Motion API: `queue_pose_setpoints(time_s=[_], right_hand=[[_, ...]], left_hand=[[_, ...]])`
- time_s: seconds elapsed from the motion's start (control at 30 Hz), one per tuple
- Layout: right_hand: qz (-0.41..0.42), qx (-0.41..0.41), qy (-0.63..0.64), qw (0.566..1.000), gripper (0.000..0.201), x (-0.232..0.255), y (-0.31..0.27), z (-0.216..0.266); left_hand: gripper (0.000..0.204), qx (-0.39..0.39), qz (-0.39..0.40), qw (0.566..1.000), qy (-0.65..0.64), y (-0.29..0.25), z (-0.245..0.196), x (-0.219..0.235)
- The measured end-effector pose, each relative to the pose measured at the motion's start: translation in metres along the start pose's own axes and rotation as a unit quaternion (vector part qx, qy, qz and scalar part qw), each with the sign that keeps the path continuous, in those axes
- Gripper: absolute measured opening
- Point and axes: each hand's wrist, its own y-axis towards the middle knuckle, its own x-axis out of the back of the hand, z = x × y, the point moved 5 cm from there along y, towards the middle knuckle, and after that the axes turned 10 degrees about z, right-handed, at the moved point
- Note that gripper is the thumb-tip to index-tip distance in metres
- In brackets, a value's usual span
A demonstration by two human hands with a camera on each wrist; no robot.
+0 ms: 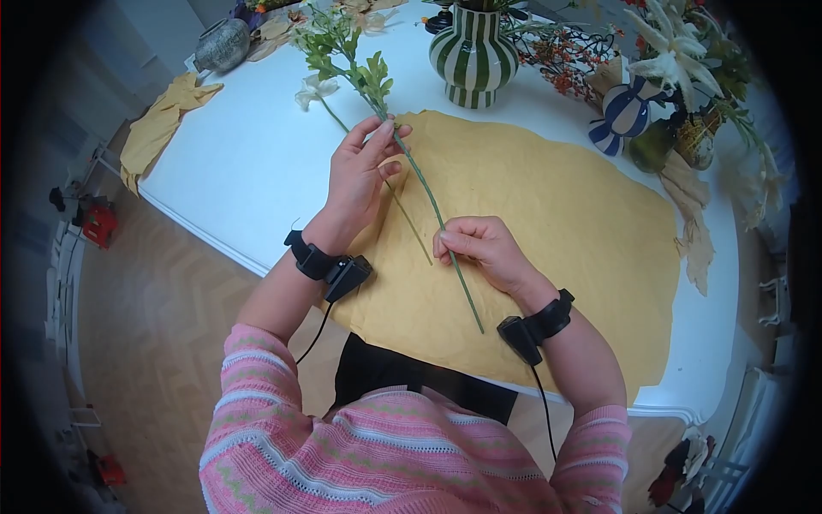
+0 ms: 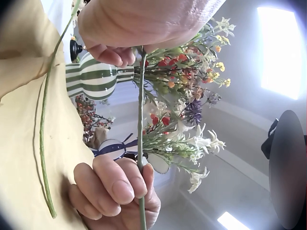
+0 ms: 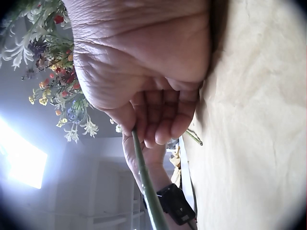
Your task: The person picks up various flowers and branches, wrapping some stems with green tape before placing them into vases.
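My left hand (image 1: 364,167) pinches a leafy artificial flower stem (image 1: 422,182) just below its green leaves (image 1: 370,81). Lower on the same stem, my right hand (image 1: 484,248) grips it between thumb and fingers; the bare end sticks out past this hand toward me. In the left wrist view the stem (image 2: 140,110) runs straight between the two hands. A second stem with a white flower (image 1: 315,92) lies on the brown paper (image 1: 548,223), partly hidden behind my left hand. Its thin green stalk (image 2: 43,139) shows beside the hands in the left wrist view.
A green-and-white striped vase (image 1: 473,56) stands beyond the paper. At the right are a blue-and-white striped vase (image 1: 623,116), a pear-shaped green object (image 1: 652,147) and white flowers (image 1: 672,47). A grey vase (image 1: 223,45) and crumpled paper (image 1: 163,124) lie at the left of the white table (image 1: 231,163).
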Motion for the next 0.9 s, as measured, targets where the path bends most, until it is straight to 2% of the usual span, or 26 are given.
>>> queue_pose_setpoints(time_s=[0.13, 0.43, 0.63, 0.9], right_hand=[[0.005, -0.002, 0.014, 1.0, 0.022, -0.001, -0.001, 0.0], [-0.024, -0.009, 0.02, 0.999, 0.023, 0.001, -0.001, -0.002], [-0.035, -0.011, 0.038, 0.999, 0.025, 0.001, -0.001, -0.002], [-0.048, 0.025, 0.064, 0.996, 0.026, 0.009, -0.001, -0.005]], left_hand=[[0.017, -0.007, 0.008, 1.0, -0.02, -0.002, -0.002, 0.001], [0.015, -0.054, 0.043, 0.997, -0.016, -0.012, -0.013, -0.002], [0.015, -0.07, 0.033, 0.997, -0.011, -0.019, -0.023, -0.008], [0.016, -0.132, 0.053, 0.99, 0.023, -0.035, -0.05, -0.024]])
